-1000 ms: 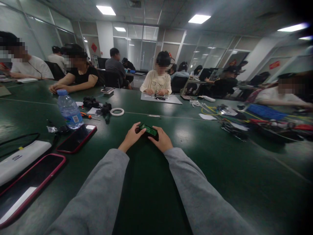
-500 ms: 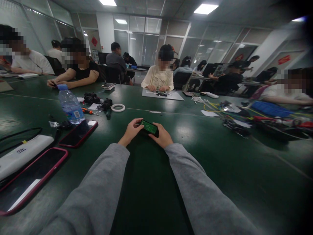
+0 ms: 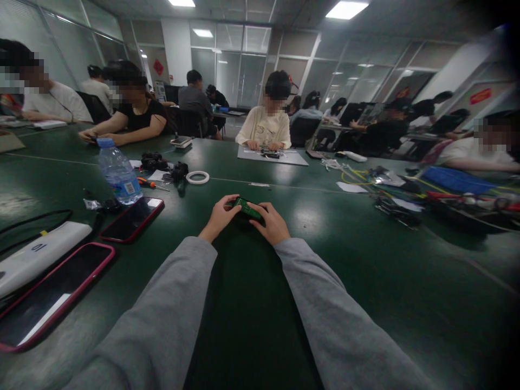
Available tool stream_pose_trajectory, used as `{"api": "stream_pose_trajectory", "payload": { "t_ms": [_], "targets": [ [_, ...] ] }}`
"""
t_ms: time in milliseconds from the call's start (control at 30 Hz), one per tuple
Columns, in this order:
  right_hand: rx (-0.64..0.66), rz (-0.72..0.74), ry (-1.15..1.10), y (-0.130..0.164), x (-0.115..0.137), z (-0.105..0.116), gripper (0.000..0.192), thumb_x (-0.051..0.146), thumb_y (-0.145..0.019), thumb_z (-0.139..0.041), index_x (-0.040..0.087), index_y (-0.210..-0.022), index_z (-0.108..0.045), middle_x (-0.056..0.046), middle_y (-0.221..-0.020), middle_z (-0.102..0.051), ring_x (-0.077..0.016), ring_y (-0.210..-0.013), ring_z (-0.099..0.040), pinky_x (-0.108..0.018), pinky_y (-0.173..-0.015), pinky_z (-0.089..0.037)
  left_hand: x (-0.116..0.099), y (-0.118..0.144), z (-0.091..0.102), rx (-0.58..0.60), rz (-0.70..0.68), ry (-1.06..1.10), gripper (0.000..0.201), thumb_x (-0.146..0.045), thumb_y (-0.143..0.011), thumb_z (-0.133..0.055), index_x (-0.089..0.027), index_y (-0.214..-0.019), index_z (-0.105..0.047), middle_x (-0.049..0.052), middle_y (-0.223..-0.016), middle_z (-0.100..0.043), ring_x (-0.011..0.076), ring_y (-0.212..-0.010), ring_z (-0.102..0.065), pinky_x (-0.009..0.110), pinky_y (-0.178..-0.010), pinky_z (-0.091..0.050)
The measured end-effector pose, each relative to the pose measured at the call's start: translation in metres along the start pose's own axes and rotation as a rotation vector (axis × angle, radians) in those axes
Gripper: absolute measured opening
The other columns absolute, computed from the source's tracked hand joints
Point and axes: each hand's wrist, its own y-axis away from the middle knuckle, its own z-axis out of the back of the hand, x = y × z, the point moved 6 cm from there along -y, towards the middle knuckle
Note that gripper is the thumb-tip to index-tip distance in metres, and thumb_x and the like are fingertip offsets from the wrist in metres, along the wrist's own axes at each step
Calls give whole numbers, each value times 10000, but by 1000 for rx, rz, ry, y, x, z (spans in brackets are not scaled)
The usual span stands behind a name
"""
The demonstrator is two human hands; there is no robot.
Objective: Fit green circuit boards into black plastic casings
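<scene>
Pink-edged phone: it lies on the dark green worktop [image 3: 325, 216], at the far left; I can read no writing on it.
White device: the white device [image 3: 44, 254] is just beyond the pink-edged phone [image 3: 60, 292]; its mark looks like "01" or "10", I cannot say which.
Bottle: the bottle [image 3: 119, 173] stands just beside the red-edged phone [image 3: 133, 219]; its blue label carries a small code patch, but the brand is too small for me to read.
Screwdriver and ring: the orange screwdriver [image 3: 147, 183] lies near the white ring [image 3: 197, 182].
Left hand: my left hand [image 3: 220, 216] grips the left end of the dark phone [image 3: 245, 211], with the thumb over its screen.
Dark phone: it is held between both hands, above the middle of the worktop; its screen shows green, too small to make out.
Right hand: my right hand [image 3: 275, 222] is closed around the right end. Half a second ago its index finger was at the edge; now it reaches across the screen. I judge that it presses there, so the left hand probably steadies more.
Cables: the cables [image 3: 400, 208] lie well apart, on the right.
Wall sign: the red wall sign [image 3: 480, 96] is unreadable.
</scene>
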Motion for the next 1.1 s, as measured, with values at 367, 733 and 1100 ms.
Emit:
{"api": "stream_pose_trajectory", "payload": {
  "t_ms": [367, 733, 1100],
  "targets": [
    [-62, 4, -26, 0, 0, 4, 352, 259, -823, -660, 243, -1154, -541, -72, -1094, -531, -239, -996, -549, -396, -835, -516, 5, -2, 0, 20, -17, -19, 369, -219, -773, -627, -186, -1141, -611, 88, -1167, -627, 200, -1106, -575, 336, -904, -487],
    [-74, 17, -34, 0, -2, 2, 330, 284, -835, -654, 240, -1149, -561, -72, -1119, -536, -238, -1018, -556, -388, -856, -510, 1, 0, 0, 22, 8, -39, 355, -217, -787, -613, -180, -1140, -609, 94, -1177, -625, 198, -1108, -575, 329, -912, -479],
    [-57, -9, -13, -2, 0, 3, 358, 267, -817, -681, 209, -1146, -551, -78, -1085, -538, -235, -998, -556, -385, -851, -510, 5, -2, -1, 23, 62, 80, 397, -199, -769, -618, -160, -1164, -615, 111, -1213, -618, 214, -1105, -583, 354, -961, -456]
  ]
}}
